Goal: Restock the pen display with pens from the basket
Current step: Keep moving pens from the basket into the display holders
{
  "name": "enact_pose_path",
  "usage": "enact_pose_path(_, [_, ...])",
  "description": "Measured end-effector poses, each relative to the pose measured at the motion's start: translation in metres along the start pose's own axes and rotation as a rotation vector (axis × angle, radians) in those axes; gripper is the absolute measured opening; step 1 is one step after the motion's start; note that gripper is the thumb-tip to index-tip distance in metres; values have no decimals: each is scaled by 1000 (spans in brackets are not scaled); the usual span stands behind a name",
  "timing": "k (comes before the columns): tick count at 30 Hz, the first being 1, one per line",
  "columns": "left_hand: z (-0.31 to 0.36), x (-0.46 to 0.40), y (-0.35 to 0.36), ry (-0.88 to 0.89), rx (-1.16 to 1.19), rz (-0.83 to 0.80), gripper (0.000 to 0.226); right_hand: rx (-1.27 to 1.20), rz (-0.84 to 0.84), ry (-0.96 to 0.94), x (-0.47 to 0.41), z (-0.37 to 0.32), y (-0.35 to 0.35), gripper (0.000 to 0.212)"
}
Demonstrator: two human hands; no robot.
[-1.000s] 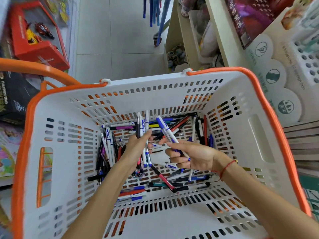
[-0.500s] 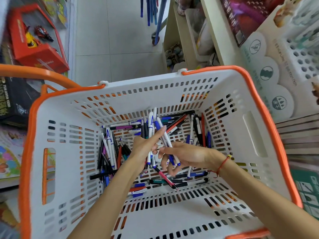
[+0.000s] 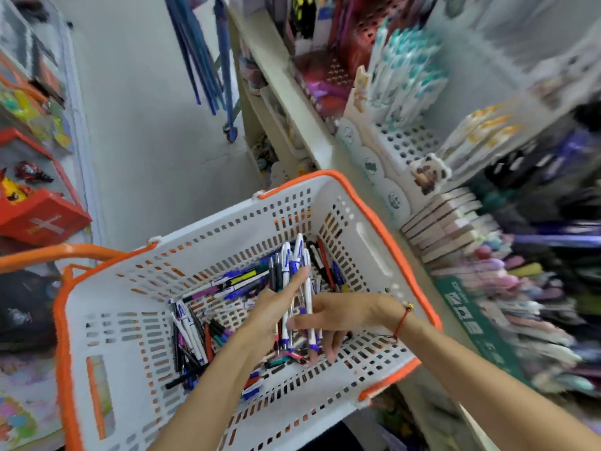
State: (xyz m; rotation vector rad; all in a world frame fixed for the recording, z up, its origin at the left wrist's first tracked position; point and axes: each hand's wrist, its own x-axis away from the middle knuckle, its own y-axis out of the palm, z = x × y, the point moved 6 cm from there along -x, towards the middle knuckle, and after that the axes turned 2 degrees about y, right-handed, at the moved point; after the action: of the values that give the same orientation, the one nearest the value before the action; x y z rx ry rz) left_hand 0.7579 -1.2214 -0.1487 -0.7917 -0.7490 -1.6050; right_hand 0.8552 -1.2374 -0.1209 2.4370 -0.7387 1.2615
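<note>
No legible text on the blurred green box [image 3: 468, 323] or pens [image 3: 294, 255].

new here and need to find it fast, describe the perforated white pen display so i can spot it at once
Start at the white basket with the orange rim, then look past its far right corner to the shelf. The pen display stands there, a white tray full of round holes with teal-capped pens upright at its back; a scalloped front edge sets it apart.

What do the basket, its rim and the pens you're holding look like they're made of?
Basket: white moulded plastic, going by the slotted walls and matte, even surface. Orange rim: likely plastic too, smooth and uniformly coloured. Bundle of white and blue pens in the left hand: glossy plastic barrels with printed marks, it seems; blur hides finer detail. The right hand touches the bundle.
</note>
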Motion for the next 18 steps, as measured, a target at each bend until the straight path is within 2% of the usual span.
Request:
enact_pose_path(4, [31,11,35,120,-144,-85,83,-101,83,-32,49,2,-12,38])
enact_pose_path(7, [57,25,65,246,-232,-166,33,-190,172,-60,84,4,-20,47])
enact_pose_path(12, [93,54,113,369,-306,-255,33,-213,307,17,164,20,-33,69])
enact_pose_path(13, [98,59,122,382,-307,-288,30,-259,412,29,179,24,-40,70])
enact_pose_path(17, [115,87,164,477,-399,-386,31,-559,1124,-7,234,49,-79,50])
enact_pose_path(18, [118,94,176,498,-410,-414,24,-614,1219,-41,243,54,-84,45])
